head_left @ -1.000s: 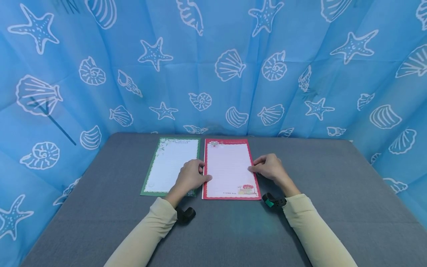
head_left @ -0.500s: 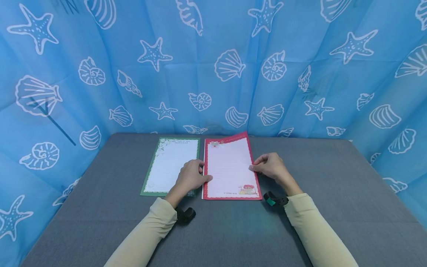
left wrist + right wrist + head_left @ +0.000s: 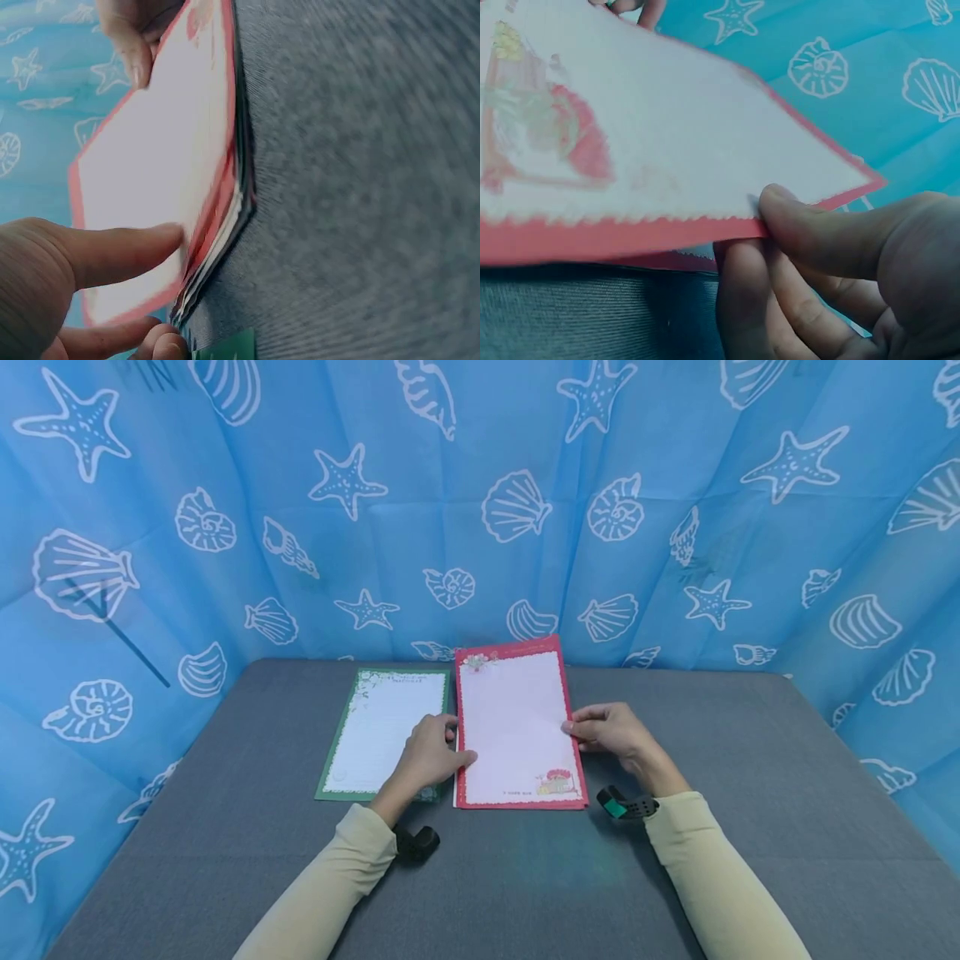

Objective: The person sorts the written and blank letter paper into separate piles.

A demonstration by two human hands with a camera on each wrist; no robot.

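Observation:
A stack of red-bordered letter paper (image 3: 513, 727) lies in the middle of the table in the head view. Its far end is lifted, and a red drawing marks the near right corner. My left hand (image 3: 429, 753) holds the stack's left edge, thumb on top and fingertips at the side. Several layered sheet edges (image 3: 220, 232) fan out beside that thumb in the left wrist view. On the other side, my right hand (image 3: 617, 735) pinches the right edge between thumb and index finger. Another red edge (image 3: 694, 261) shows beneath the raised top paper in the right wrist view.
Green-bordered letter paper (image 3: 390, 727) lies flat to the left, partly covered by my left hand. A grey cloth covers the table (image 3: 517, 893). Behind its far edge hangs a blue curtain (image 3: 465, 527) with shells and starfish. Both wrists wear black bands (image 3: 626, 806).
The far end of the red-bordered paper has risen from the table, first at the right corner, then across to the left. My right hand has shifted slightly; the left has stayed nearly still.

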